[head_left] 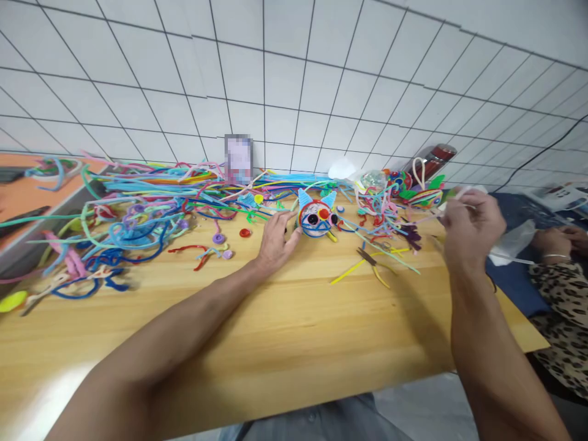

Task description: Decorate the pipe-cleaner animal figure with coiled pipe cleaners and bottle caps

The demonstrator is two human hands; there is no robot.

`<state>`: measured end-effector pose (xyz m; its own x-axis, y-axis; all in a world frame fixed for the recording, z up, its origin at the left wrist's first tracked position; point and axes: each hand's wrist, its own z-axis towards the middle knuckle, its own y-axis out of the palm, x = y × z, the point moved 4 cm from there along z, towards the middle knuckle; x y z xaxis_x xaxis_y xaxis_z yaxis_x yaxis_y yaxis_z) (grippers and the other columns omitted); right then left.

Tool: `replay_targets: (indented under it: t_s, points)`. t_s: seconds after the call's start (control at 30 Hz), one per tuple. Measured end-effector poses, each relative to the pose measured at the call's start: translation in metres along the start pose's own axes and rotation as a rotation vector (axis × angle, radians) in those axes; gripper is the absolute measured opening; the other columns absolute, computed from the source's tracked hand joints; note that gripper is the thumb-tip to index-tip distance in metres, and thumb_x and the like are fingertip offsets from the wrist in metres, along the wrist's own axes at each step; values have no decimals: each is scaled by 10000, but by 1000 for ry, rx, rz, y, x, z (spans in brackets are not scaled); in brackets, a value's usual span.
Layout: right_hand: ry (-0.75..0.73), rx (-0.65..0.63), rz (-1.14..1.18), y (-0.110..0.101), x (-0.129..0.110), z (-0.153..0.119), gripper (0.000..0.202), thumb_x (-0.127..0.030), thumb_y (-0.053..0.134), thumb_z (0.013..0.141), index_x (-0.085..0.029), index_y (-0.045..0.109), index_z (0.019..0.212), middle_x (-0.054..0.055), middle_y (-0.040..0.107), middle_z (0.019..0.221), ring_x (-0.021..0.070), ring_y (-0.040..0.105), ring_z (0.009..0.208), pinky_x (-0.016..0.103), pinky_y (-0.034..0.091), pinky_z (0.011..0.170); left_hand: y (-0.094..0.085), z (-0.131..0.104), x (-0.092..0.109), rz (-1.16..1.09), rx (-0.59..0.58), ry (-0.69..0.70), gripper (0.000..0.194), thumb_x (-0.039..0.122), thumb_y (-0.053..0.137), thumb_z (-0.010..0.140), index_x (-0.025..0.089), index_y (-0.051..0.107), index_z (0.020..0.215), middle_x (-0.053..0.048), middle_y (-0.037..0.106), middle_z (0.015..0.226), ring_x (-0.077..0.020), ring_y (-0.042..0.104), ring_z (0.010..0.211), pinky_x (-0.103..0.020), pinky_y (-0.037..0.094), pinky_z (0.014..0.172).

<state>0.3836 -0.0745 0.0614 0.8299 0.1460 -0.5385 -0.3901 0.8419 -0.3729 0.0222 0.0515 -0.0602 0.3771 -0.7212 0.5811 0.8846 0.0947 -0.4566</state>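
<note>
A round pipe-cleaner animal head [316, 219] stands on the table, with blue ears, dark round eyes and a red nose. My left hand [275, 242] lies at its left side, fingers stretched and a little apart, the fingertips at or very near its edge. My right hand [471, 229] is raised over the table's right end, its fingers pinched together. Something thin and whitish shows about those fingers, but blur hides what it is. Pliers with yellow handles [374, 263] lie between my hands, across a yellow pipe cleaner [346, 271].
Heaps of coloured pipe cleaners [138, 220] cover the table's left and back. A red bottle cap [245, 233] lies left of my hand. A picture card [239, 159] leans on the tiled wall, and a dark red flask [436, 160] stands right. Another person's hands [558, 242] are at far right.
</note>
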Motion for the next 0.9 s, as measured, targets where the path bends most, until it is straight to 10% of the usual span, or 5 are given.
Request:
replay_targets:
  t_s: [0.2, 0.43, 0.9]
  points:
    - [-323, -481, -226, 27, -58, -68, 162, -362, 591, 1031, -258, 709, 996, 54, 771, 830, 208, 688, 701, 343, 500, 664, -13, 4, 54, -238, -284, 88, 324, 438, 570, 1057, 189, 703, 1215, -53, 752, 942, -192, 692, 825, -332, 557, 805]
    - [-862, -485, -256, 54, -111, -116, 146, -183, 625, 1050, -193, 740, 960, 35, 755, 782, 208, 656, 796, 390, 449, 760, -1, -6, 98, -372, -740, -52, 283, 364, 557, 1043, 169, 743, 954, 16, 696, 753, -109, 598, 662, -222, 431, 663]
    - [-116, -694, 196, 26, -24, -100, 175, -342, 636, 1038, -239, 772, 1001, 22, 793, 874, 181, 713, 768, 306, 507, 706, 12, 1, 78, -327, -712, -225, 421, 459, 525, 995, 169, 626, 708, 32, 559, 608, -93, 471, 569, -219, 363, 591]
